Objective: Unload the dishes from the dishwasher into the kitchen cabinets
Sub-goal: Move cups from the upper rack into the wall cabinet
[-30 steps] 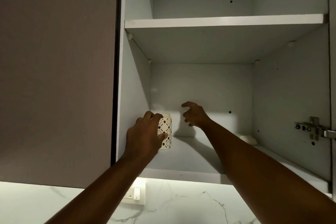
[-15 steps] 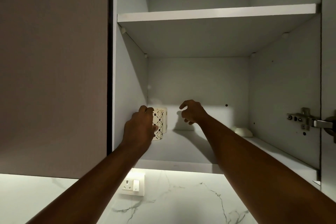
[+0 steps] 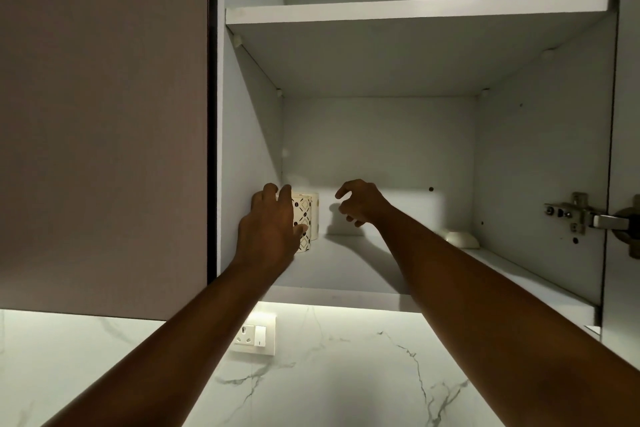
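Note:
A cream mug with a dark diamond pattern (image 3: pixel 303 225) stands on the bottom shelf (image 3: pixel 339 267) of the open white wall cabinet, near its left wall. My left hand (image 3: pixel 273 225) is wrapped around the mug's left side. Just behind it stands a second cream mug (image 3: pixel 314 215), mostly hidden. My right hand (image 3: pixel 360 203) hovers to the right of the mugs with its fingers curled apart and nothing in it.
A small white bowl (image 3: pixel 459 238) lies upside down at the shelf's back right. The upper shelf (image 3: pixel 415 7) is above. A closed brown door (image 3: pixel 104 114) is left, a hinge (image 3: pixel 581 213) right. Below are a marble backsplash and a wall socket (image 3: pixel 255 336).
My left hand has pushed the patterned mug deeper into the shelf, toward the back left beside the second mug. My right hand has stayed about where it was.

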The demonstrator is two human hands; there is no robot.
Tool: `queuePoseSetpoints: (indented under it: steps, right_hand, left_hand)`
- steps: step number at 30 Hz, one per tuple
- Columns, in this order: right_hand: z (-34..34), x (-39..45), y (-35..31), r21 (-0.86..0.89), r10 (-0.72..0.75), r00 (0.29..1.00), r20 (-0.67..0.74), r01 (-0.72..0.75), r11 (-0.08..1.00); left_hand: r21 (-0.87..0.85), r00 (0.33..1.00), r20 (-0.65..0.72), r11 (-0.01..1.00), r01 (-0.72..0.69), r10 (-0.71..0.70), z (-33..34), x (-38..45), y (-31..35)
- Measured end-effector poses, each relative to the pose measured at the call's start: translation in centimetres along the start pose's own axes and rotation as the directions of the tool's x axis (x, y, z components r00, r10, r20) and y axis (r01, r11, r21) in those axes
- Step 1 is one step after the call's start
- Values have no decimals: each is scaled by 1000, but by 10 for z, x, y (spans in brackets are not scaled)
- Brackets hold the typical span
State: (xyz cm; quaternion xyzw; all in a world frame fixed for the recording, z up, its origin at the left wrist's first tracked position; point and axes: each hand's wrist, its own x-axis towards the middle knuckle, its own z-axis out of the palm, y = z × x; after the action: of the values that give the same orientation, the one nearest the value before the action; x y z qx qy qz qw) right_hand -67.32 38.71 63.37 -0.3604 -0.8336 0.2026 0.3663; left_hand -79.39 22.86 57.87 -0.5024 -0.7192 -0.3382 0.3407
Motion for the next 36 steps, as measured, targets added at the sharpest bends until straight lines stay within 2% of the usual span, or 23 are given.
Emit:
queuePoseSetpoints:
  steps: [3,7,12,17,22,25,28,30,33,36]
  right_hand:
    - [2,-4,-2,-57,-42,999,-16,41,997]
    - [4,-16,-4,-279,-135,990,-42,118,953]
    - [-1,-48,-8,-149,-183,975,-128,163,975]
    - [-15,-90,1,-235,-245,944,-222,192,953]
    - [-25,-130,20,-334,-299,934,-197,223,916]
    - [-33,-148,22,-241,-313,930,-195,264,934]
    - [-40,-175,24,-189,-318,917,-241,277,942]
    - [-37,-194,30,-223,-374,889,-264,322,920]
    - [-22,-224,42,-303,-545,787,-289,465,832]
    - [-11,-258,54,-389,-649,691,-318,529,754]
  left_hand:
    - [-49,999,-33,998,32,-34,0,0,2]
    - [-47,999,-31,998,32,-34,-2,0,2]
    - [-113,999,-31,993,-16,13,-11,-6,3]
    - [-201,998,-41,978,-52,44,-23,-23,5]
    - [-110,998,-43,992,-53,49,-40,-61,31]
    - [-76,999,-3,996,-53,53,-50,-90,49]
    - [-64,999,-28,997,-42,41,-64,-119,60]
    - [9,997,-56,999,-50,50,-70,-135,58]
    - [131,996,-36,988,-80,86,-76,-163,46]
    - [213,993,101,973,-88,68,-88,-192,34]
